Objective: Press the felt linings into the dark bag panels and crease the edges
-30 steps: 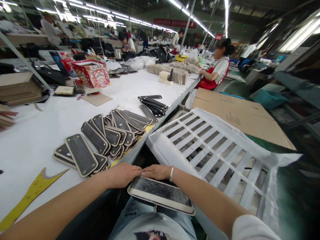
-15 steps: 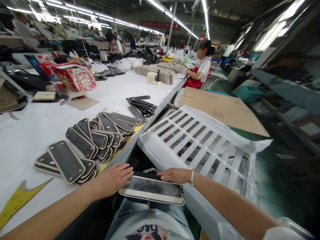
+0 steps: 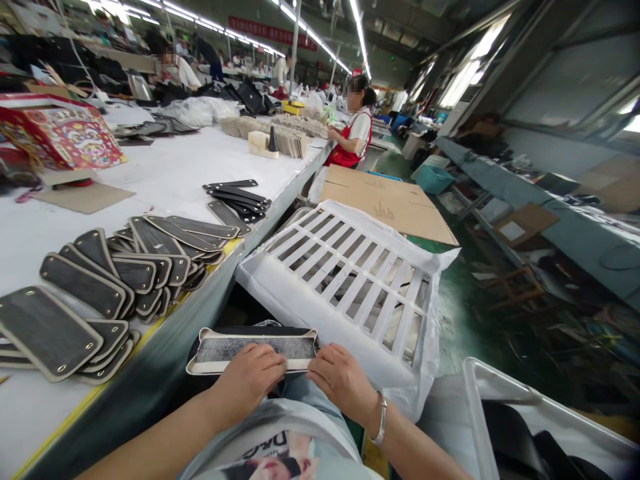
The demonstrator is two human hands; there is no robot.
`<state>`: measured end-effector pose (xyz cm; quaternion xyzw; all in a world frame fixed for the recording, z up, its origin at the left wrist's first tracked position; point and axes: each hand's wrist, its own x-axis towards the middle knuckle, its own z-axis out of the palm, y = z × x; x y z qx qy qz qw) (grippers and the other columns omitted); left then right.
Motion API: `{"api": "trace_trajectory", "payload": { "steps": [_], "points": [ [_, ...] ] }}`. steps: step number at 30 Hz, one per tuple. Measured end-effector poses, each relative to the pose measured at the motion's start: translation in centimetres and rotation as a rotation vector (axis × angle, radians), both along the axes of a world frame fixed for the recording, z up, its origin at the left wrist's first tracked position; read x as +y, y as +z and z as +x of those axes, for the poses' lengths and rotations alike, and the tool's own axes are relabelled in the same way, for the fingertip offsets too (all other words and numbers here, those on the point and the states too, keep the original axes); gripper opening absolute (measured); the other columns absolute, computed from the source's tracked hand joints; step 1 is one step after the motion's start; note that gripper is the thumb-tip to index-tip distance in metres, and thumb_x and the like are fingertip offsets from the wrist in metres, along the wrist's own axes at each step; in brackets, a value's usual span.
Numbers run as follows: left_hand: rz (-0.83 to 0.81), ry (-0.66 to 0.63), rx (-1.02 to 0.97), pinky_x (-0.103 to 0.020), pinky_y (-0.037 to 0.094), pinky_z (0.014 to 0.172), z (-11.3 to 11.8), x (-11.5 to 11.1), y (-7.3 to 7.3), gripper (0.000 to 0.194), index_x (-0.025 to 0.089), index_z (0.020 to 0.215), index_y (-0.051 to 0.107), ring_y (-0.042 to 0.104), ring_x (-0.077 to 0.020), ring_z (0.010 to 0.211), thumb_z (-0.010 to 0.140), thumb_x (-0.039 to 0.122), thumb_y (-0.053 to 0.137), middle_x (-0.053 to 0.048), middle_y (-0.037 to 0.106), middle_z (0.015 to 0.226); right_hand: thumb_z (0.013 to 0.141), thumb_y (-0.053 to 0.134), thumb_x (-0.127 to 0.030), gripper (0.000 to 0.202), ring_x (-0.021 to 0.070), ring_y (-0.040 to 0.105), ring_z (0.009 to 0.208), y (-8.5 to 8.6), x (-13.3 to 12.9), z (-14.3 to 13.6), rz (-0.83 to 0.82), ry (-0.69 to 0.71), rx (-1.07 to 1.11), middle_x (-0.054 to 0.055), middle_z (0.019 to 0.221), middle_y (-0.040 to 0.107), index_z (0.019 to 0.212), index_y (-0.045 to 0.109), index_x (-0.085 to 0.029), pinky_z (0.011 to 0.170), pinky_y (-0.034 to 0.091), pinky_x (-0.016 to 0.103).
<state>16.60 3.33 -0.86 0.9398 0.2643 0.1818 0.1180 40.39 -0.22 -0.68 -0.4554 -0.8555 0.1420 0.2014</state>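
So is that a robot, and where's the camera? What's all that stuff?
No robot here! These are a person's own bare hands: the left hand and the right hand, with a bracelet on that wrist. The camera sits on the person's head, looking forward and down.

Both hands touch a black piece with a pale rim, above the lap. Their fingertips are partly hidden, so the grip is hard to judge.

On the white table lie dark panels with pale edges, black strips and a colourful red box.
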Motion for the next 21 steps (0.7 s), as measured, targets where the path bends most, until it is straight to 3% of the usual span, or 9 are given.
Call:
{"api": "trace_trajectory", "payload": {
  "steps": [5,21],
  "points": [
    [0.009,0.088,0.006,-0.037,0.043,0.076,0.4,-0.6,-0.5,0.025,0.019,0.101,0.064,0.058,-0.0217,0.091,0.093,0.014,0.041,-0.004,0.070,0.103,0.098,0.042,-0.029,0.030,0.0152,0.047,0.072,-1.5,-0.4,-0.3,0.022,-0.056,-0.046,0.002,0.075,0.055,0.076,0.061,-0.017,0.069,0.038,0.028],
    [-0.097,0.311,0.111,-0.040,0.041,0.077,2.9,-1.9,-0.6,0.023,0.019,0.084,0.064,0.054,-0.0236,0.092,0.090,0.012,0.042,-0.005,0.066,0.097,0.088,0.052,-0.020,0.018,0.0196,0.052,0.076,0.0,-0.6,-2.5,-0.052,-0.287,-0.236,0.003,0.080,0.060,0.072,0.060,-0.019,0.068,0.034,0.034]
  ]
}}
